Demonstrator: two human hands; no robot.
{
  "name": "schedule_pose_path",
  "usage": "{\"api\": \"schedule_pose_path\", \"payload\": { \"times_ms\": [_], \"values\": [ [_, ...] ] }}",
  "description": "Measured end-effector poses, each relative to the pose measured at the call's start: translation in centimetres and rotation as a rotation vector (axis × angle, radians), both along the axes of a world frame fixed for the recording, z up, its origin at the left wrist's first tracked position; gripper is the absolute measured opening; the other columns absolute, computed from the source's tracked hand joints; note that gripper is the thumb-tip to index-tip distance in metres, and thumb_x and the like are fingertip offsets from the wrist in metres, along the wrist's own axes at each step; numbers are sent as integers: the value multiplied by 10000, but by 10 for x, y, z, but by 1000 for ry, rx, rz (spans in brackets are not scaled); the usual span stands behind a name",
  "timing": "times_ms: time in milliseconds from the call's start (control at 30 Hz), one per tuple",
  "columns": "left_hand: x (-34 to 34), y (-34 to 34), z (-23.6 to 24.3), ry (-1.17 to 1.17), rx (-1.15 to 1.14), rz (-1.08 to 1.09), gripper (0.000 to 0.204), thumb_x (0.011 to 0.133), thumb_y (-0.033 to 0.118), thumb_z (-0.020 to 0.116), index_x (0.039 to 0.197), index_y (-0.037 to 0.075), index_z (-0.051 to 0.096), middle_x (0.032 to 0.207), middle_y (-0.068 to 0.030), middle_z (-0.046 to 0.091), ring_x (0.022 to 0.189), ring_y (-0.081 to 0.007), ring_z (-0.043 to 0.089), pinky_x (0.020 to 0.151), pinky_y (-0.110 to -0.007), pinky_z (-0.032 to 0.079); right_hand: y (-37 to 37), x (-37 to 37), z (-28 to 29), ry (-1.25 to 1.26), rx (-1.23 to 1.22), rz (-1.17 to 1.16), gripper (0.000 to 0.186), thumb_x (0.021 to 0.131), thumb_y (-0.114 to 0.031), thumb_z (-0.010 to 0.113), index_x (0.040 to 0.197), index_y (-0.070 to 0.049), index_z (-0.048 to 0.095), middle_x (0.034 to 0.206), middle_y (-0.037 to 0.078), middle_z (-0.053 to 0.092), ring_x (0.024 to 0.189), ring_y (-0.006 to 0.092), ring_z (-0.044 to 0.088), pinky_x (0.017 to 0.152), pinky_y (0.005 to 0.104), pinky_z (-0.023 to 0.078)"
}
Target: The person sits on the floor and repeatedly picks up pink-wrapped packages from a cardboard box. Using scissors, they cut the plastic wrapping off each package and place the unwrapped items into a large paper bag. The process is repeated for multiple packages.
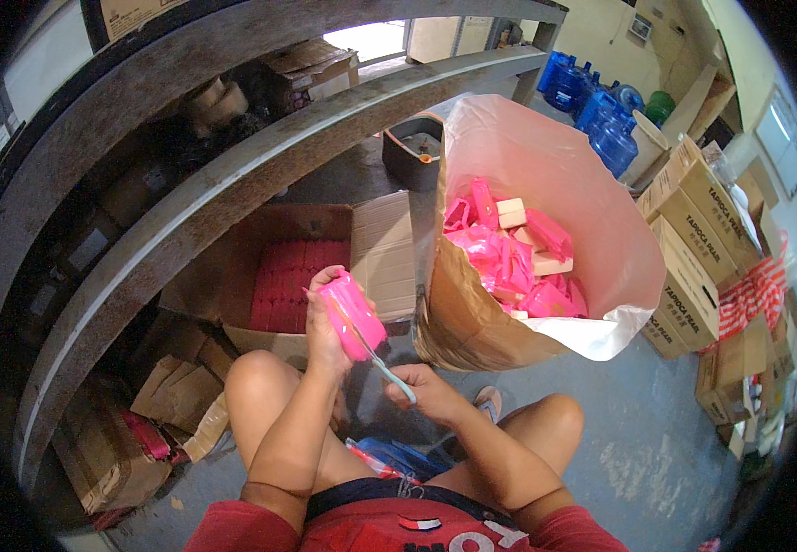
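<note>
- Left hand (321, 333): fingers curled around a glossy pink-wrapped packet (350, 315), gripping it above the lap.
- Right hand (428, 394): at the packet's 4-to-5 o'clock, closed on light-blue-handled scissors (397, 379), which point towards 11 o'clock and meet the packet's lower end.
- The packet's long axis runs from 11 to 5 o'clock, its 5 o'clock end nearest the scissors. The opening seems under way; whether the film is cut, I cannot tell.
- At its 10 o'clock, an open cardboard carton (382, 253) holds rows of pink packets (295, 285), apparently left to do.
- At its 2 o'clock, a large lined sack (564, 147) holds bare pale blocks (553, 265) among pink wrapping (548, 234), seemingly done.
</note>
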State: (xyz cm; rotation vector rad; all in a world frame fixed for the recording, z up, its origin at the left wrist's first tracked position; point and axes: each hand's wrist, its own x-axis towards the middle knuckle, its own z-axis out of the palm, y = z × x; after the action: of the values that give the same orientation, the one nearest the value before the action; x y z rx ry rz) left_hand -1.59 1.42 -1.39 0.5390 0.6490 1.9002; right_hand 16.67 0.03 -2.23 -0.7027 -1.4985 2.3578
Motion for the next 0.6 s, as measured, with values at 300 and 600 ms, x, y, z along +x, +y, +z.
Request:
{"api": "schedule_pose_path", "payload": {
  "times_ms": [300, 600],
  "values": [
    [6, 1, -4, -31, 16, -43, 727, 780, 713, 530, 1185, 117, 432, 919, -91, 578, 739, -224, 640, 639, -351, 555, -7, -4, -8, 75, -74, -80, 254, 896, -324, 645, 840, -90, 564, 680, -78, 432, 587, 40, 371, 526, 197, 285],
    [12, -2, -1, 2, 32, -86, 739, 771, 716, 539, 1195, 123, 416, 917, -96, 571, 756, -223, 631, 651, -355, 554, -7, -3, -4, 91, -51, -88, 255, 913, -304, 628, 799, -83, 575, 645, -71, 428, 553, 44, 364, 499, 210, 274]
  ]
}}
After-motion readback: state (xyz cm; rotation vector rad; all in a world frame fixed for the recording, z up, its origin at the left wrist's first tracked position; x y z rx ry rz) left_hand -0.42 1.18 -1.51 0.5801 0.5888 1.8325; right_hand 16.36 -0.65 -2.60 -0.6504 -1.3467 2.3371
